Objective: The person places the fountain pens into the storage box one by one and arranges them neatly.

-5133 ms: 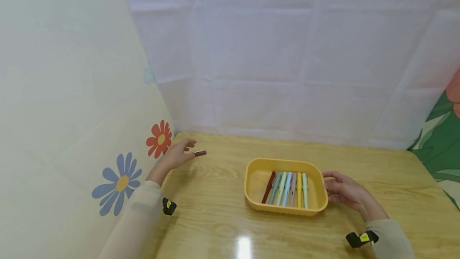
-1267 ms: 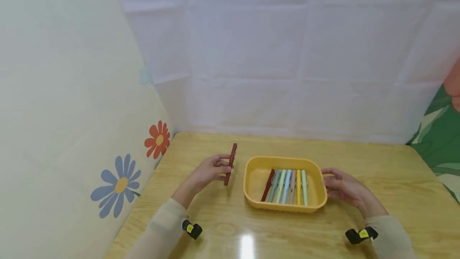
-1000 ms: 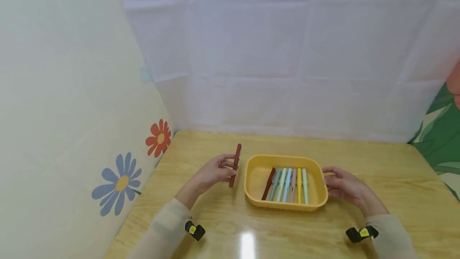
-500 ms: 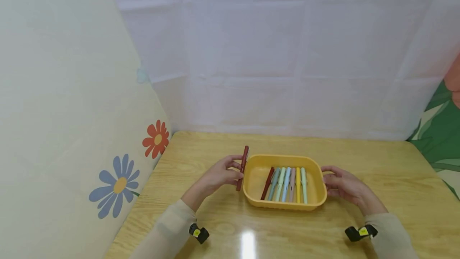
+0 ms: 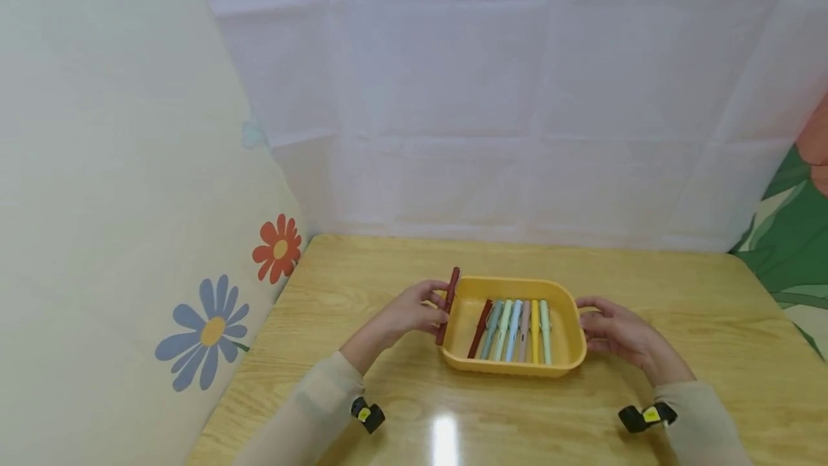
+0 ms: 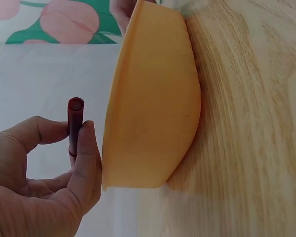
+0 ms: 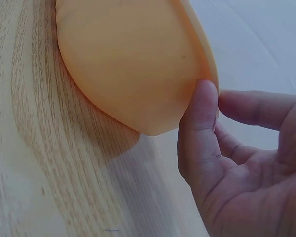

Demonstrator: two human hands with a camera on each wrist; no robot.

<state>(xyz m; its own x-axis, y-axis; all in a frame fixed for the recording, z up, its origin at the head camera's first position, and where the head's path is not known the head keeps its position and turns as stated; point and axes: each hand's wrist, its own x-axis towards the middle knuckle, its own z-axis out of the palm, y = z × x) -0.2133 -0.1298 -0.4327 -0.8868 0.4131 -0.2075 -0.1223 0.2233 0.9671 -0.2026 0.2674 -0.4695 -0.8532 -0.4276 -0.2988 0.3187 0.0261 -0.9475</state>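
Between thumb and fingertips my left hand (image 5: 410, 313) pinches a dark red pen (image 5: 448, 308), held tilted over the left rim of a yellow plastic tray (image 5: 514, 371). The left wrist view shows the pen (image 6: 75, 121) end-on, just outside the tray's wall (image 6: 153, 98). Inside the tray several pens lie side by side: another dark red pen (image 5: 480, 329) on the left, then grey-green, pale green, light blue and mauve ones, a yellow pen (image 5: 535, 333) and a mint one (image 5: 546, 333). My right hand (image 5: 621, 333) grips the tray's right rim, thumb and finger on either side of it (image 7: 212, 69).
Under the tray is a light wood-grain table (image 5: 362, 272). A white cloth (image 5: 453, 92) hangs behind it. To the left stands a pale panel printed with a blue flower (image 5: 210, 333) and a red one; green leaves (image 5: 798, 250) are printed at the right.
My left hand has picked the dark red pen up from the table's far left, turned it more upright and carried it right to the tray's left rim. My right hand stays at the tray.
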